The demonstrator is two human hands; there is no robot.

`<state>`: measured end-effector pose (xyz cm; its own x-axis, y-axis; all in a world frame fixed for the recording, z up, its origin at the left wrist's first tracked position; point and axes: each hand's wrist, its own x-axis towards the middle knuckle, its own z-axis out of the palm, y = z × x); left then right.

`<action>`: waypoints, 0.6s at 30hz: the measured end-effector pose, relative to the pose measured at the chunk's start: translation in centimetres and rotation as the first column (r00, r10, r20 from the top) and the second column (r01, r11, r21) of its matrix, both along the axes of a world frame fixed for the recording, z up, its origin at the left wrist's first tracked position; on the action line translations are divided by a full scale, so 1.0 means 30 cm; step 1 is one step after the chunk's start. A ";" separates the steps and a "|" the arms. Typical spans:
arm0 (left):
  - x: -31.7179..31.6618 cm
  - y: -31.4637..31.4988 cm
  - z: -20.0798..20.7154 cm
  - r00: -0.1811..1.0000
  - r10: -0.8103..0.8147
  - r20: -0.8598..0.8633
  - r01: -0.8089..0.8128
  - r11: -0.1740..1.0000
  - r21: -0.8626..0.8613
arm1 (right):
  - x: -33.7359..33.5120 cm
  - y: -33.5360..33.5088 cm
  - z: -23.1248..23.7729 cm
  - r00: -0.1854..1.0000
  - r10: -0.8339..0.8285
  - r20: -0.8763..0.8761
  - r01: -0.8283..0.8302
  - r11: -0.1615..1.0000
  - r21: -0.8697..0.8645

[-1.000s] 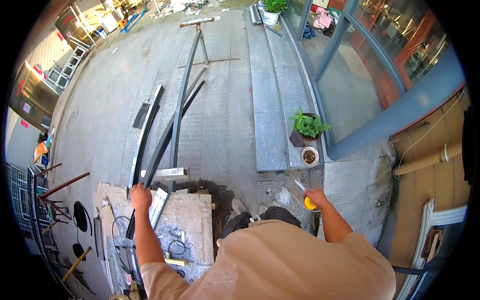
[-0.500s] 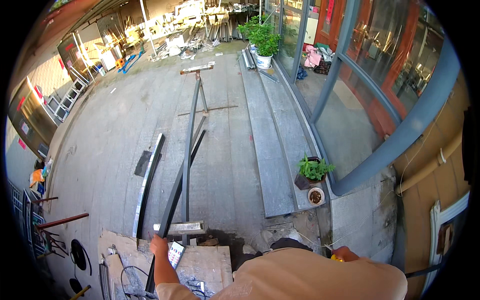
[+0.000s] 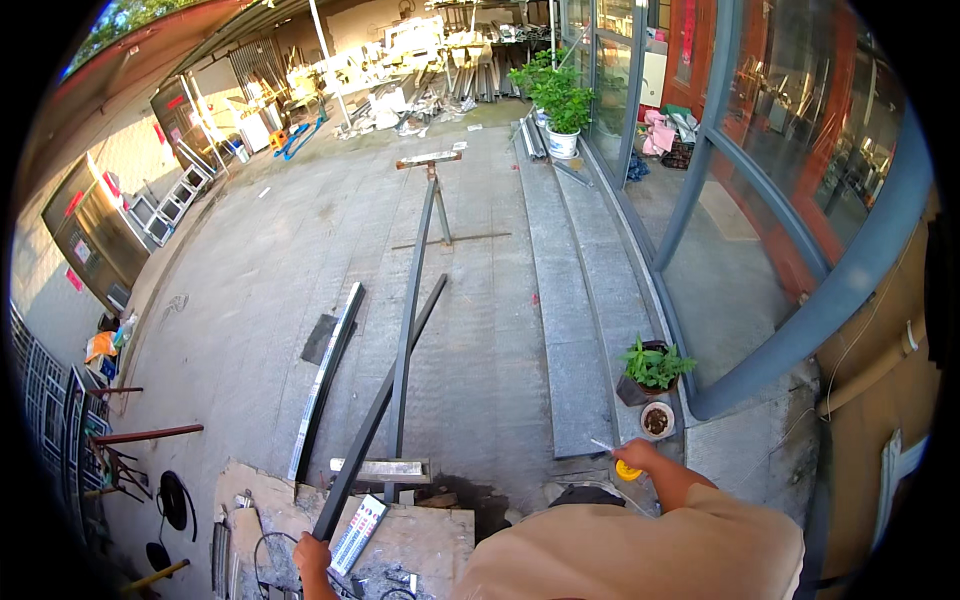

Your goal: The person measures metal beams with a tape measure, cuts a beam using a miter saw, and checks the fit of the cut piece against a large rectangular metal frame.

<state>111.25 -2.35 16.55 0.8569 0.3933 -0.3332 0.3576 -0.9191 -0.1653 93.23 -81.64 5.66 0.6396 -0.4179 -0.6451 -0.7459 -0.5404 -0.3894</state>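
My left hand [image 3: 312, 553] is closed round the near end of a long dark metal bar [image 3: 372, 425], low at the board. The bar slants away from me and to the right, crossing a second dark bar [image 3: 408, 330]. That second bar reaches out to a T-shaped metal stand [image 3: 430, 162]. In my right hand [image 3: 642, 457], held out front right near the step, is a yellow tape measure [image 3: 627, 470]. A short pale strip, seemingly its blade, sticks out to the left. A long white printed strip [image 3: 358, 535] lies beside my left hand.
A wooden board [image 3: 440, 530] lies in front of me. Left of the bars is a silver-topped length [image 3: 325, 385] on the paved floor. Grey steps [image 3: 570, 330] run along the glass front at right, with a potted plant [image 3: 655, 366] and a small bowl [image 3: 656, 420].
My right hand has swung forward and left from my right side with the tape measure. My left hand is lower, and the bar it holds has shifted toward me. The view has turned slightly left.
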 end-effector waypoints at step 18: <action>-0.070 -0.013 0.032 0.991 -0.131 -0.003 0.128 0.979 -0.157 | -0.500 -0.226 -0.371 0.671 0.699 -0.248 -0.740 0.650 -0.171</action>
